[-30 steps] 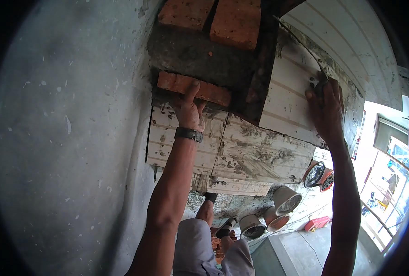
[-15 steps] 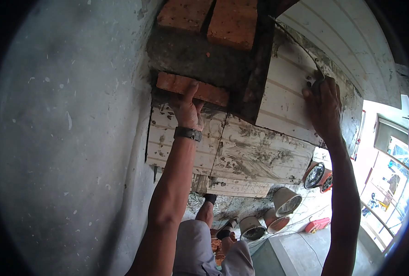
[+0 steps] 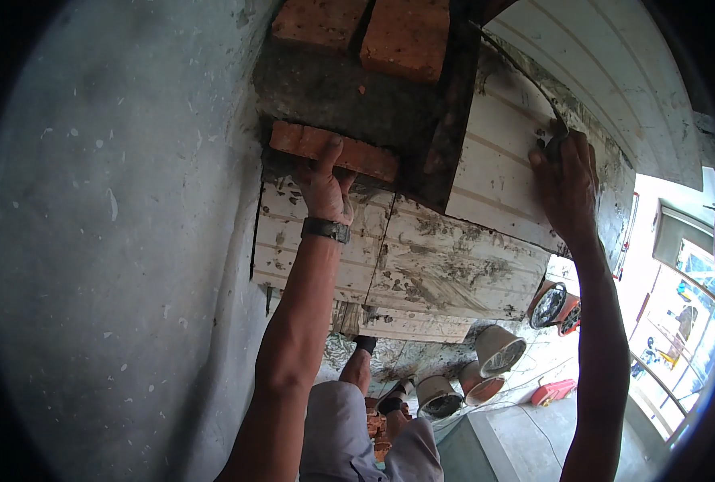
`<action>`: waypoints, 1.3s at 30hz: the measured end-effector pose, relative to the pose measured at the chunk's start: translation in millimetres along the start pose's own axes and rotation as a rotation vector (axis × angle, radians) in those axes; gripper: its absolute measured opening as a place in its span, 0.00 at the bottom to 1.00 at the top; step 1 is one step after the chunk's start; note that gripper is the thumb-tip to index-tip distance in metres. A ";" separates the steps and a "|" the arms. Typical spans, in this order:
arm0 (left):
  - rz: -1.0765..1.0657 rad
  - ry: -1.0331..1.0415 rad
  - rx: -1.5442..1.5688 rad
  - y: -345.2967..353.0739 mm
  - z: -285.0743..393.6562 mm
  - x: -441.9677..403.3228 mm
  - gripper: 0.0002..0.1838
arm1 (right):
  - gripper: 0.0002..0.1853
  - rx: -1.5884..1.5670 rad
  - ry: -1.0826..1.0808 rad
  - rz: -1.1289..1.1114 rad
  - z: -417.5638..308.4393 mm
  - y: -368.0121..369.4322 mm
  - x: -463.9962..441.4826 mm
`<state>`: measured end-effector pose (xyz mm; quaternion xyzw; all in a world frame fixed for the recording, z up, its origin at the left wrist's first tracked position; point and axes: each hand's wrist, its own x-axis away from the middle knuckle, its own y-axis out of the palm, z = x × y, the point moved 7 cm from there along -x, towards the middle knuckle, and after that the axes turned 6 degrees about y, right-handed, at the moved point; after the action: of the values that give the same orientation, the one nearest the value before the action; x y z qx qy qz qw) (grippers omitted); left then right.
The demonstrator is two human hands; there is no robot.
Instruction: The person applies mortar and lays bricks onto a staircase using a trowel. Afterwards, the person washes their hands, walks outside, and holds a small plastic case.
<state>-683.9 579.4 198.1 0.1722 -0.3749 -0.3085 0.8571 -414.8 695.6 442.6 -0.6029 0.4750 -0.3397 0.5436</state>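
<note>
My left hand (image 3: 325, 186), with a dark band at the wrist, grips a narrow red brick (image 3: 365, 157) from its near side, thumb on top. That brick lies on the edge of a dark mortar bed (image 3: 333, 92). Beyond the mortar are two larger bricks (image 3: 406, 40) with a gap between them. Over on the right, my right hand (image 3: 568, 173) is closed around the dark handle of a tool, which looks like a trowel; its thin blade edge (image 3: 526, 74) stretches up and left over a pale striped panel (image 3: 498, 153).
A grey plastered wall (image 3: 116, 241) fills the left side. Below the stained panels (image 3: 454, 265) several buckets (image 3: 500, 351) stand on the floor, near a red case (image 3: 553, 392). My legs (image 3: 337, 426) show at the bottom. Bright window light comes from the right.
The view has shifted slightly, moving the bricks a little up and left in the picture. Both hands keep their holds.
</note>
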 end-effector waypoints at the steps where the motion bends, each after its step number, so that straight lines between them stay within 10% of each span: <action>1: 0.006 0.005 -0.003 -0.1 0.2 0.1 0.26 | 0.14 0.004 -0.001 0.003 0.1 -0.2 -0.5; 39: -0.015 -0.156 -0.152 -19.5 -13.5 -13.6 0.26 | 0.17 0.023 -0.066 0.051 14.0 7.0 0.0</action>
<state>-688.8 574.7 171.7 0.0850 -0.4148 -0.3551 0.8334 -403.2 700.6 433.3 -0.5952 0.4682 -0.3108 0.5743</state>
